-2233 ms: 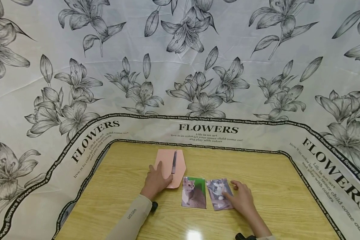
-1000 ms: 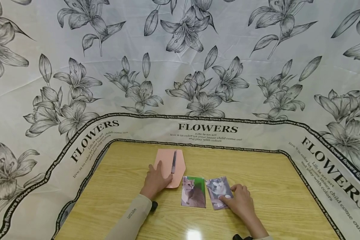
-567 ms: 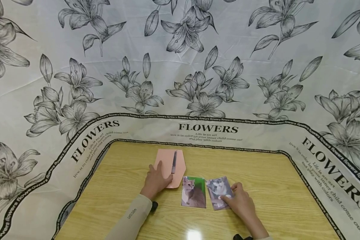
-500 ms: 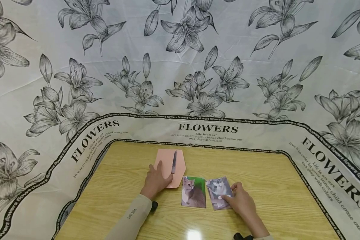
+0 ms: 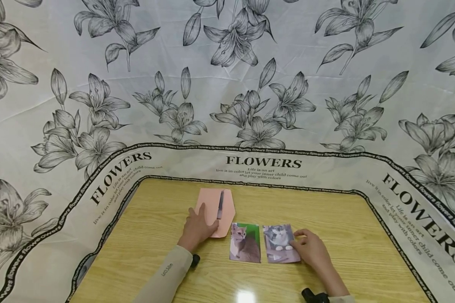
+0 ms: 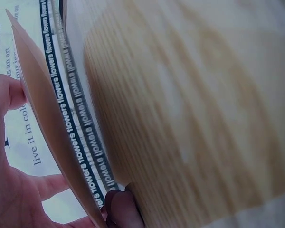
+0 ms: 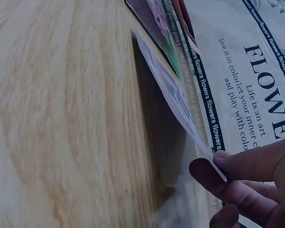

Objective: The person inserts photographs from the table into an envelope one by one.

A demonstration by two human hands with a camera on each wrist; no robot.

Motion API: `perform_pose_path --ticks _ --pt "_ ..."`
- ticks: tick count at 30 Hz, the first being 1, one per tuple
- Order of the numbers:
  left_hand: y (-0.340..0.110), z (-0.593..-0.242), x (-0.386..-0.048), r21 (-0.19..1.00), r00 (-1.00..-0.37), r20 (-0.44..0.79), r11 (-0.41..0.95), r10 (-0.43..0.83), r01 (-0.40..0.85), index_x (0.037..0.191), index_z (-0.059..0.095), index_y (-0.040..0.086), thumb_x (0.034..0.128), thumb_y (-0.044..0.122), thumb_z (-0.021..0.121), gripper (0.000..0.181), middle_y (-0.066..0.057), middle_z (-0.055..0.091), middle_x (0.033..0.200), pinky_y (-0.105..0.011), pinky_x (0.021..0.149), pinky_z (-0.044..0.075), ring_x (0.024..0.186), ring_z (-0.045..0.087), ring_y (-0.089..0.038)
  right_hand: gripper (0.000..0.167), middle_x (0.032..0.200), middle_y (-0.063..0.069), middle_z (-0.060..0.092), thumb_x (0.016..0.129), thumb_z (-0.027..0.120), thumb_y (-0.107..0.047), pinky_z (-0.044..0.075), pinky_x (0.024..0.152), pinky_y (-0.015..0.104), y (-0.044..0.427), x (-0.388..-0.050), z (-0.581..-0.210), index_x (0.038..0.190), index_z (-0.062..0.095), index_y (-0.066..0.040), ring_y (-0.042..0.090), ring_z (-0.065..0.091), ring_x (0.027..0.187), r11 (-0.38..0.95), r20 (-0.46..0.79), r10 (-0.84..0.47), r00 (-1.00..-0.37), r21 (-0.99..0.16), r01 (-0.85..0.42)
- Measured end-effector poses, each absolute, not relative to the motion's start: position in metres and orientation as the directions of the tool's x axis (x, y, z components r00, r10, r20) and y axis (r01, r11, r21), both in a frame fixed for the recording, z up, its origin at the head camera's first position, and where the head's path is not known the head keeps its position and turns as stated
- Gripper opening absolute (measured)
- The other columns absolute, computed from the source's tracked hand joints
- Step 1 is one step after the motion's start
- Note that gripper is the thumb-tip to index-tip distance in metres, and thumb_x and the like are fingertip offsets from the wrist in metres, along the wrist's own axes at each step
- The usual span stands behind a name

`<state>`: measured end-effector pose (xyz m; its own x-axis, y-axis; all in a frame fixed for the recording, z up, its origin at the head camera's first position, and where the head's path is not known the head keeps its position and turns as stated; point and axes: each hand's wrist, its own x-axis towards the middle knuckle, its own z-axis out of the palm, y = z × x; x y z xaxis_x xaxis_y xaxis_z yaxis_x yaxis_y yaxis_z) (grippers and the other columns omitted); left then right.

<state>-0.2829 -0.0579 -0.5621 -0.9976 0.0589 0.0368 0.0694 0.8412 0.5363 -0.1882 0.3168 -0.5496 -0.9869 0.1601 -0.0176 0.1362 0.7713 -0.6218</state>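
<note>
In the head view, my left hand (image 5: 199, 229) holds a pink envelope (image 5: 210, 210) on the wood-grain table. The left wrist view has the envelope (image 6: 50, 114) between the fingers on one side and the thumb on the other. A dark, picture-like strip (image 5: 220, 205) shows along the envelope's opening. My right hand (image 5: 314, 250) pinches the right edge of a photo (image 5: 278, 244) of a grey-and-white cat. That photo (image 7: 173, 99) tilts up off the table in the right wrist view. Just left of it lies a photo of a brown cat (image 5: 244, 244) on a green background.
The yellowish wood-grain table (image 5: 167, 202) is bordered at the back and sides by a white cloth (image 5: 265, 166) printed with flowers and lettering. A bright light reflection (image 5: 245, 296) lies at the near edge.
My right hand has drawn back rightward, its thumb moving from over the grey cat photo to the edge. The photo has shifted slightly right and straightened. My left hand has stayed put.
</note>
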Motion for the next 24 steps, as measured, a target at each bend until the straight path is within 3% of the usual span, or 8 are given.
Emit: perform_pose_path --ticks 5,10,17,24 --pt "-0.058 -0.56 -0.281 0.538 -0.998 0.032 0.84 0.057 0.065 0.166 0.037 0.006 0.0913 0.051 0.074 0.095 -0.037 0.042 0.136 -0.06 0.081 0.056 0.099 0.061 -0.047 0.04 0.093 0.008 0.08 0.1 0.076 -0.02 0.048 0.066 0.036 0.318 -0.188 -0.544 0.133 0.069 0.001 0.02 0.068 0.077 0.692 -0.051 0.153 -0.987 -0.707 0.144" --pt "-0.058 -0.559 -0.281 0.542 -0.997 0.043 0.837 0.06 0.074 0.165 0.037 0.005 0.0919 0.051 0.074 0.094 -0.038 0.041 0.137 -0.061 0.081 0.056 0.101 0.06 -0.049 0.042 0.076 0.002 0.073 0.101 0.075 -0.02 0.04 0.058 0.032 0.318 -0.191 -0.541 0.138 0.067 -0.002 0.016 0.05 0.058 0.638 -0.022 0.167 -0.986 -0.76 0.125" --pt "-0.059 -0.562 -0.283 0.535 -0.997 0.048 0.841 0.062 0.078 0.166 0.037 0.005 0.0921 0.051 0.073 0.094 -0.038 0.041 0.137 -0.06 0.081 0.056 0.101 0.06 -0.049 0.042 0.084 -0.002 0.078 0.102 0.075 -0.027 0.049 0.074 0.031 0.311 -0.198 -0.534 0.138 0.067 -0.007 0.014 0.068 0.084 0.655 0.082 0.219 -0.972 -0.751 0.084" --pt "-0.059 -0.56 -0.282 0.537 -0.997 0.042 0.84 0.062 0.075 0.166 0.037 0.004 0.092 0.051 0.073 0.094 -0.039 0.04 0.137 -0.06 0.081 0.056 0.1 0.06 -0.048 0.04 0.081 0.002 0.077 0.102 0.076 -0.025 0.046 0.062 0.027 0.294 -0.209 -0.532 0.138 0.068 -0.007 0.014 0.066 0.073 0.589 0.142 0.215 -0.966 -0.808 0.012"
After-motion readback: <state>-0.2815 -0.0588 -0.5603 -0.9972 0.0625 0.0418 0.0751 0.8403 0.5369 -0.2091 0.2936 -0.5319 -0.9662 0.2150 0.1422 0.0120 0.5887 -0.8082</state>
